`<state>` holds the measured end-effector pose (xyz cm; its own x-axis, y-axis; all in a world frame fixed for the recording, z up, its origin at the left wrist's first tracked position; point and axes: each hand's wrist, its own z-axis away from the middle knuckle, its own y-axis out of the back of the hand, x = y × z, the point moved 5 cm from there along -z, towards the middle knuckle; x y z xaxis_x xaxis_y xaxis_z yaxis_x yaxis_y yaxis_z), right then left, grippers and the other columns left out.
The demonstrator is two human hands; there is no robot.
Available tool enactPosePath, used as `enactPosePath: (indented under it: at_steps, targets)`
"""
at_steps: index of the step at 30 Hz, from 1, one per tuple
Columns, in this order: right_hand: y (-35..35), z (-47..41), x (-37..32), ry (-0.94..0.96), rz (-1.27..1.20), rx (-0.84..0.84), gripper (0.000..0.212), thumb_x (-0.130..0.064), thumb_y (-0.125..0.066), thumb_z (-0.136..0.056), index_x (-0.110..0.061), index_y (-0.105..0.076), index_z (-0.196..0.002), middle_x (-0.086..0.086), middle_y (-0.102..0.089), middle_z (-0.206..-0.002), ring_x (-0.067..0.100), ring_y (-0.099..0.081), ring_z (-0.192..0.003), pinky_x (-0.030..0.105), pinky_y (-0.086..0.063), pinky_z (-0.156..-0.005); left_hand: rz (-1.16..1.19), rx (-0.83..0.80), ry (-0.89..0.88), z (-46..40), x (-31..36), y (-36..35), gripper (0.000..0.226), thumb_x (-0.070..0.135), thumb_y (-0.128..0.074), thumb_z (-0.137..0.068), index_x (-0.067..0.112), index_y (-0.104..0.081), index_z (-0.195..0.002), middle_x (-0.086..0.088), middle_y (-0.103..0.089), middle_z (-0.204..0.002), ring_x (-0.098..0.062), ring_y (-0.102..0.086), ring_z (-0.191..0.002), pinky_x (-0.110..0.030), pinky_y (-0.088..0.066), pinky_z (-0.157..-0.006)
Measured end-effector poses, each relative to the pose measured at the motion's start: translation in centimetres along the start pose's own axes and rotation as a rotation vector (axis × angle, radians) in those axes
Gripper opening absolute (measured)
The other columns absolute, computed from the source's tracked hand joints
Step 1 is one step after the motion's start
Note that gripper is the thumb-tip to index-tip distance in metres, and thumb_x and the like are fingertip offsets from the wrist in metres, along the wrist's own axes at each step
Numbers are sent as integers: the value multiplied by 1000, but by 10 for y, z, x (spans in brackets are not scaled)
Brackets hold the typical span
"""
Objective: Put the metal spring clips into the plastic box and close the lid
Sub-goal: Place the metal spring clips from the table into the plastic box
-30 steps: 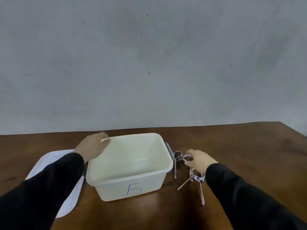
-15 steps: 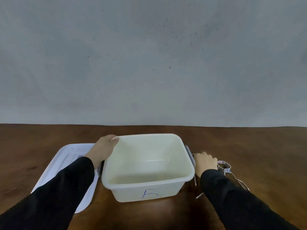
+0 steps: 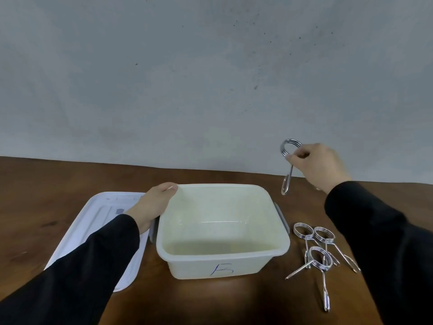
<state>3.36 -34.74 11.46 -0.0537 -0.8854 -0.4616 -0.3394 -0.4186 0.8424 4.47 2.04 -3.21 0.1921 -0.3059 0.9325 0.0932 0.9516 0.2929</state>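
An open cream plastic box [image 3: 221, 266] with a blue mark on its front stands in the middle of the wooden table; nothing lies inside. My left hand [image 3: 153, 205] grips its far-left rim. Raised above the table to the right of the box, my right hand [image 3: 319, 165] pinches a metal spring clip [image 3: 288, 160] that hangs with its coil up and handle down. Three more spring clips [image 3: 316, 252] lie in a loose pile on the table right of the box. The white lid [image 3: 103, 221] rests flat to the left, partly under my left sleeve.
The brown wooden table [image 3: 234, 301] runs back to a grey wall [image 3: 210, 78]. Grey latch handles [image 3: 281, 219] stick out from the box's sides.
My right hand has risen from the table beside the box with one clip in it. The pile of remaining clips is now uncovered. My left hand has stayed on the rim.
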Motion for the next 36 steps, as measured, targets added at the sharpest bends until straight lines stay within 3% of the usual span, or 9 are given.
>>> enactPosePath:
  at_steps: [3,8,11,14,19,22,26,31,36]
  targets:
    - [-22,31,-78,136,8,-271,27,-44,-69,-88,-20,-72,-77,-3,-58,-64,13,-48,-50,27,-35,-48,4,0,-1,2,1,-1,32,36,-42,-103,25,-68,-118,4,-72,-113,-15,-66,-105,-31,-52,-83]
    - [-153,82,-135,235,143,-734,28,-36,-66,-88,-9,-75,-87,5,-67,-78,17,-55,-62,28,-44,-57,-23,11,-25,2,3,0,34,34,-40,-103,22,-67,-119,3,-69,-115,-17,-63,-108,-28,-50,-83]
    - [-222,95,-138,205,213,-827,33,-38,-64,-89,-8,-72,-100,6,-64,-84,25,-60,-79,34,-50,-76,-51,18,-42,1,3,0,36,32,-37,-105,20,-63,-126,2,-64,-120,-17,-58,-109,-21,-44,-74]
    - [-260,97,-143,222,271,-879,32,-34,-63,-92,-11,-67,-114,3,-56,-90,24,-53,-84,32,-44,-78,-77,15,-42,-2,2,-1,37,33,-34,-105,21,-61,-128,3,-62,-122,-14,-55,-107,-22,-42,-74]
    - [-290,87,-142,125,377,-920,32,-32,-69,-90,-13,-68,-115,0,-49,-72,28,-52,-81,36,-41,-78,-94,17,-43,-8,-3,-1,38,34,-33,-105,21,-61,-129,1,-62,-123,-17,-55,-111,-30,-41,-88]
    - [-278,87,-143,157,343,-884,29,-33,-70,-88,-14,-67,-110,3,-58,-81,28,-54,-81,36,-44,-79,-124,29,-60,-11,-3,-1,38,33,-34,-106,20,-60,-129,2,-62,-122,-16,-55,-110,-30,-40,-88]
    - [-211,68,-141,254,106,-581,39,-48,-59,-89,-11,-70,-88,6,-71,-83,29,-63,-74,37,-54,-69,-145,60,-86,-14,-3,0,35,29,-38,-105,17,-63,-125,0,-63,-121,-17,-55,-108,-26,-38,-78]
    - [-98,26,-43,11,6,-236,41,-50,-54,-94,-16,-63,-73,6,-69,-71,28,-65,-70,39,-54,-68,-152,77,-87,-14,-2,-1,33,30,-40,-104,18,-66,-119,2,-64,-115,-17,-56,-105,-25,-40,-74]
    - [-65,48,91,-268,353,-544,28,-43,-65,-91,-17,-66,-102,-6,-65,-86,15,-63,-79,29,-47,-68,-137,96,-89,-16,-4,0,33,31,-42,-103,16,-68,-117,-2,-66,-119,-21,-58,-106,-30,-39,-77]
